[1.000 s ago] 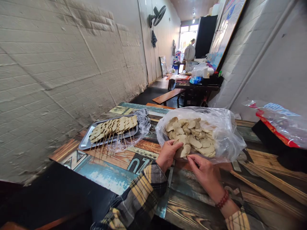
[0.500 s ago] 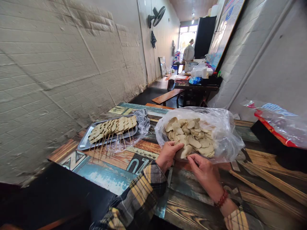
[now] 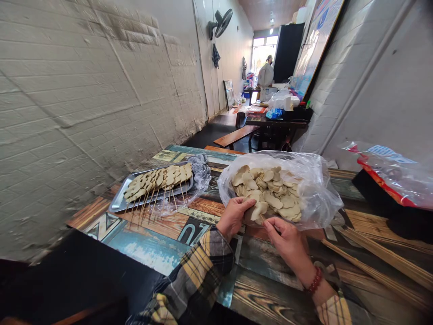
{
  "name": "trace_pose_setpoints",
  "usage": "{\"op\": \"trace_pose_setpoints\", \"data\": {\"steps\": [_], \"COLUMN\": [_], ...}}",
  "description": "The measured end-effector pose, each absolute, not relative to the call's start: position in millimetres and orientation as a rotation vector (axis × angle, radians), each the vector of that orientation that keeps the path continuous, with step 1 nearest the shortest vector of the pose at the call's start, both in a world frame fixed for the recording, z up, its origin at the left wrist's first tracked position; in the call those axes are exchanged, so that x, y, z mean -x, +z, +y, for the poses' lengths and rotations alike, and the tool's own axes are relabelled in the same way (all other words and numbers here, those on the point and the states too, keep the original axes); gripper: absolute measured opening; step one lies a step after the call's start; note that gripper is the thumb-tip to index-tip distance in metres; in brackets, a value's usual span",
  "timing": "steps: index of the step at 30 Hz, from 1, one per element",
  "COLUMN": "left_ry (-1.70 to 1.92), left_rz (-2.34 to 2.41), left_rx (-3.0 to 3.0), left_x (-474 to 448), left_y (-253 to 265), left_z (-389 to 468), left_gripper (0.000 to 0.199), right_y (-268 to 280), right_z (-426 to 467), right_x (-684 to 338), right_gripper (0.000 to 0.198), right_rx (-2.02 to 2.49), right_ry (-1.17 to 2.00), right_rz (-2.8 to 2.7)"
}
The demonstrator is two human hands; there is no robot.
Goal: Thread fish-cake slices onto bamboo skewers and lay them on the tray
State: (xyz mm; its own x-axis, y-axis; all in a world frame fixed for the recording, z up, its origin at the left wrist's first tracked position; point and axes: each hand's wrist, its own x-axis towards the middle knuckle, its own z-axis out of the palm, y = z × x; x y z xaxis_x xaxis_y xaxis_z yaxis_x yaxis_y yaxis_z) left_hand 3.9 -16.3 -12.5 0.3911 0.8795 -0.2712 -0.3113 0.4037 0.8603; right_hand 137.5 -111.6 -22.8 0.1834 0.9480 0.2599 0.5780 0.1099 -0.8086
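My left hand (image 3: 233,215) pinches a pale, flat oval slice (image 3: 259,210) at the near edge of a clear plastic bag (image 3: 320,192). Closed around a thin wooden skewer (image 3: 262,217) is my right hand (image 3: 287,241), with a red beaded bracelet at the wrist. The skewer's upper end meets the slice; how far it goes in is hidden. Loose slices (image 3: 277,192) of the same kind lie heaped in the open bag, just beyond both hands. To the left, skewered slices (image 3: 157,179) rest in rows on a metal tray (image 3: 117,203), their sticks pointing toward me.
Bundles of bare skewers (image 3: 382,253) lie on the patterned wooden table (image 3: 152,246) at right. Behind them sits a black box with a red edge (image 3: 382,183) and clear plastic. Crumpled plastic (image 3: 201,174) touches the tray. A person (image 3: 266,74) stands far back, beyond a bench (image 3: 237,136).
The slice and my left fingertips have shifted slightly up and left. More of the skewer shows between the slice and my right fingertips. The right hand has barely moved.
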Motion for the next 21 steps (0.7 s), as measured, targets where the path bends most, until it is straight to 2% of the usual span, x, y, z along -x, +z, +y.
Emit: {"op": "trace_pose_setpoints", "data": {"steps": [14, 17, 21], "left_ry": [0.836, 0.944, 1.125], "left_rz": [0.8, 0.809, 0.918], "left_rx": [-0.945, -0.973, -1.115], "left_x": [-4, 3, 11], "left_y": [-10, -6, -9], "left_z": [-19, -10, 5], "left_gripper": [0.042, 0.046, 0.032], "right_y": [-23, -27, -27], "right_z": [-109, -107, -105], "right_x": [-144, -156, -172], "right_gripper": [0.037, 0.037, 0.039], "right_rx": [1.598, 1.589, 1.53], "right_ry": [0.597, 0.606, 0.6], "right_rz": [-1.427, -1.315, -1.16]}}
